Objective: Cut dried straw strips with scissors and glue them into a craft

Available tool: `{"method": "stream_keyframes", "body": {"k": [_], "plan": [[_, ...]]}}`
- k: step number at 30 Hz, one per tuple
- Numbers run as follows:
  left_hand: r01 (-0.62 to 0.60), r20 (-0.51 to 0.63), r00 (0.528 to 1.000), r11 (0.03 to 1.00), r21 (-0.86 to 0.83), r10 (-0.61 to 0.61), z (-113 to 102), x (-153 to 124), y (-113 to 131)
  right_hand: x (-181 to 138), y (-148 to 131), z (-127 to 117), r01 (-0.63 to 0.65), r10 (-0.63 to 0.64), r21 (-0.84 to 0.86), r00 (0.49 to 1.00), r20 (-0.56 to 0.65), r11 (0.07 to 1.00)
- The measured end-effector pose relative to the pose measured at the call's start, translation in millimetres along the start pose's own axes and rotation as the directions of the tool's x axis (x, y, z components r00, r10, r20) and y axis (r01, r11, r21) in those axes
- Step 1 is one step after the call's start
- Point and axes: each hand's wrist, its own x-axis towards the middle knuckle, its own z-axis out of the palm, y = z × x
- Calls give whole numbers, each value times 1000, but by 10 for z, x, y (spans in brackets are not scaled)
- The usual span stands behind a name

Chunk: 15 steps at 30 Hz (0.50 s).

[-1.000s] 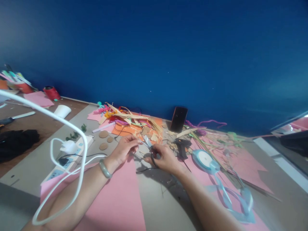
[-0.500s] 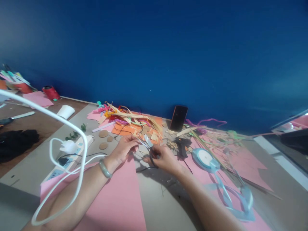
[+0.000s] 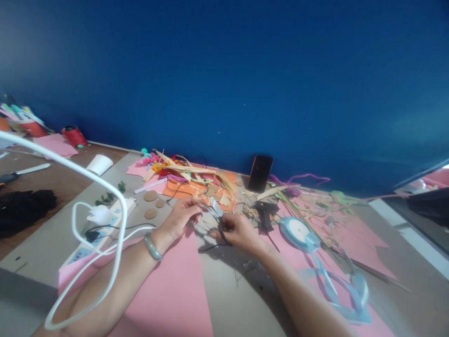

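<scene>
Nearside of phone (image 3: pixel 260 173) | my right grip (image 3: pixel 241 230): clamped on scissors (image 3: pixel 221 225), presumably freeing blades (image 3: pixel 215 205) | left grip (image 3: pixel 180 218): pinched together, contents unclear

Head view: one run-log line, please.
right hand: holding scissors | left hand: by their tips, grip unclear | phone: propped by blue wall | ribbon roll: on pink paper

The right hand (image 3: pixel 241 232) partly hides the scissors (image 3: pixel 217 211), and the left edge crops the white cable (image 3: pixel 124 210).

A grey-green bangle (image 3: pixel 153 247) circles the left wrist (image 3: pixel 164 238).
</scene>
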Motion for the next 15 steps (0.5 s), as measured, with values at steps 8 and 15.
{"method": "stream_keyframes", "body": {"k": [8, 15], "plan": [[-21, 3, 1000, 1000, -17, 21, -8, 2, -13, 8, 39, -13, -8, 7, -51, 1000, -14, 999], [-30, 6, 1000, 999, -38, 30, -5, 5, -26, 9, 21, -43, 5, -12, -111, 998, -65, 994]]}}
